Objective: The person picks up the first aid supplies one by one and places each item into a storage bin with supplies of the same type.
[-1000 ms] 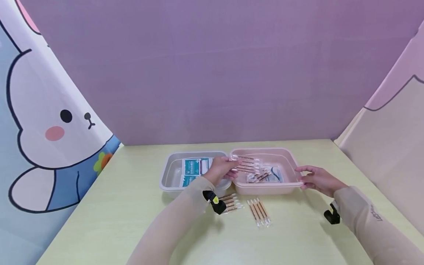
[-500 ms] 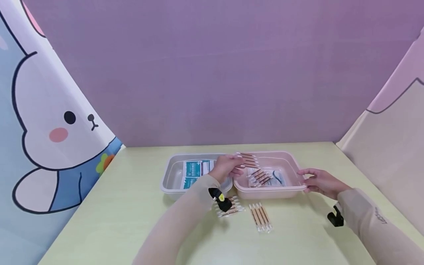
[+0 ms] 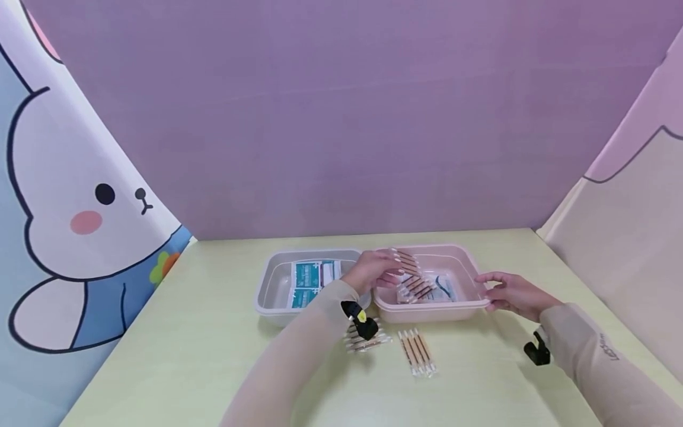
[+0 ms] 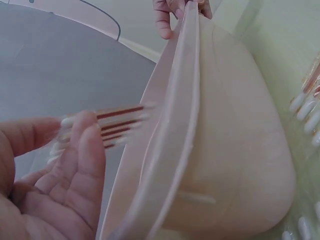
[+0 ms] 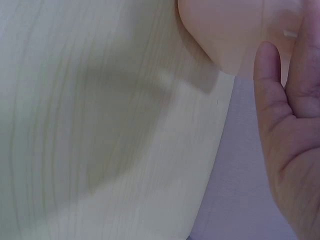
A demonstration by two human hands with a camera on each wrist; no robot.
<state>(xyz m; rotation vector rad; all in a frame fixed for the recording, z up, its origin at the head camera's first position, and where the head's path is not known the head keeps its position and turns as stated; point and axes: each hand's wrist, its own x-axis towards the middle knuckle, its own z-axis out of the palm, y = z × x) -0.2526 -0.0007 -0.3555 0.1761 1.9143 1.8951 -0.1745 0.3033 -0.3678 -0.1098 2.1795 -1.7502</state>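
Note:
My left hand [image 3: 388, 270] pinches a clear packet of brown-tipped cotton swabs [image 3: 407, 261] just above the left part of the pink tray [image 3: 465, 256]. The left wrist view shows the same swab packet [image 4: 116, 124] between thumb and fingers, beside the pink tray's outer wall [image 4: 225, 130]. More swab packets [image 3: 418, 288] lie inside the tray. My right hand [image 3: 490, 290] grips the tray's right rim, and its fingertips [image 4: 172, 12] curl over the far rim. In the right wrist view the right hand [image 5: 290, 125] lies by the tray's corner [image 5: 235, 30].
A grey tray [image 3: 267, 292] with teal packets [image 3: 315, 276] sits against the pink tray's left side. Two swab packets [image 3: 368, 341] [image 3: 418, 351] lie on the pale yellow-green table [image 3: 187, 356] in front. Purple and cartoon-printed backdrops enclose the table.
My left hand has shifted the swab packet a little right over the pink tray and tilted it. My right hand has stayed on the tray's right rim.

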